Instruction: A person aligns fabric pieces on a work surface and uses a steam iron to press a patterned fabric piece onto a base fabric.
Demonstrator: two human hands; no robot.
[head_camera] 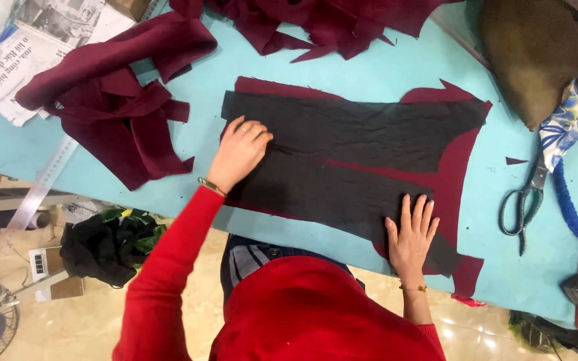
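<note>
A dark grey piece of thin interfacing fabric point(342, 144) lies flat on a maroon cut fabric panel point(459, 157), both spread on a turquoise cutting table point(382, 70). The grey piece's long axis runs left to right across the view, tilting slightly down toward the right, where its lower strip ends near the table's near edge. A narrow wedge of maroon shows between its upper and lower parts. The maroon panel sticks out beyond the grey along the top left, the whole right side and the lower right corner.

The left hand point(237, 152) rests on the grey piece's left end, fingers curled loosely and knuckles up, pressing down rather than gripping. The right hand point(411, 234) lies flat and open with fingers spread and pointing away from the person, palm on the lower right part of the grey piece, holding nothing.

Bare table lies open above the panel and to its right. On the right, large scissors point(523, 204) lie near the panel, apart from it, with a blue cord point(570, 210) just beside them. To the left lies a pile of maroon fabric offcuts point(118, 100), close to the left hand; more maroon scraps point(329, 23) sit along the far edge. A clear ruler point(41, 184) hangs over the left table edge, near newspaper sheets point(28, 50).
</note>
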